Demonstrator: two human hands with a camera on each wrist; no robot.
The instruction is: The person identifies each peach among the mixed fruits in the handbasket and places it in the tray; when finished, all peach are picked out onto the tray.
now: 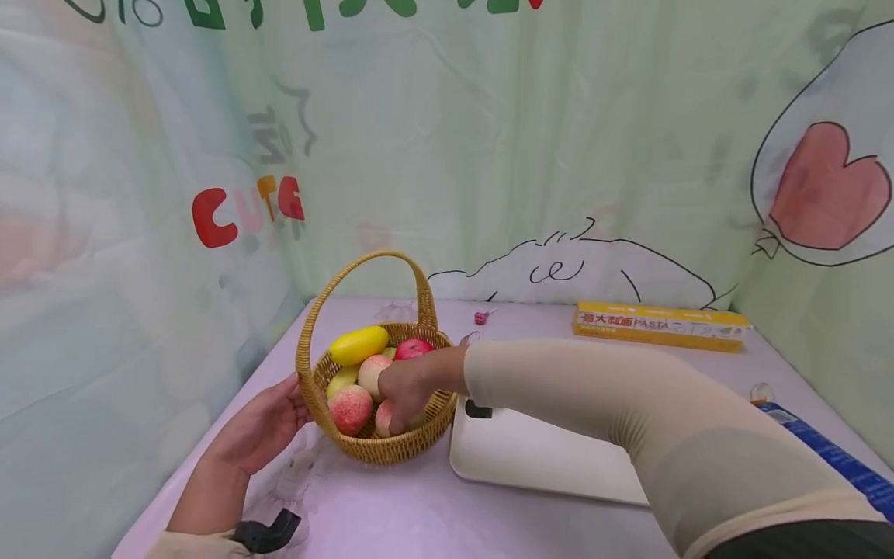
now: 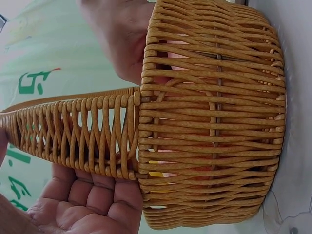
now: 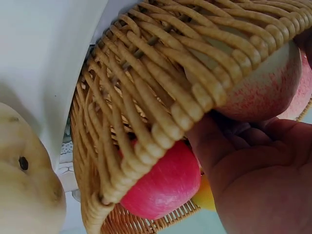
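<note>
A woven basket [image 1: 384,450] with an arched handle [image 1: 307,326] stands on the table. Beside the handle's lower end is my left hand [image 1: 261,423], palm showing and fingers extended; its fingertips touch the wicker and are partly hidden behind the handle in the left wrist view. My right hand [image 1: 415,384] reaches inside the basket and grips a peach [image 1: 386,419] low among the fruit; its fingertips are hidden. Near it lie another peach [image 1: 351,410], a pale peach [image 1: 374,376], a red apple-like fruit [image 3: 163,183] and a yellow fruit [image 1: 358,345].
Right of the basket lies a white board [image 1: 545,458], partly under my right forearm. A pale tan lumpy item [image 3: 24,170] shows beside the basket in the right wrist view. Farther back are a lollipop [image 1: 481,317] and a pasta box [image 1: 660,326]. A blue package [image 1: 831,450] lies right.
</note>
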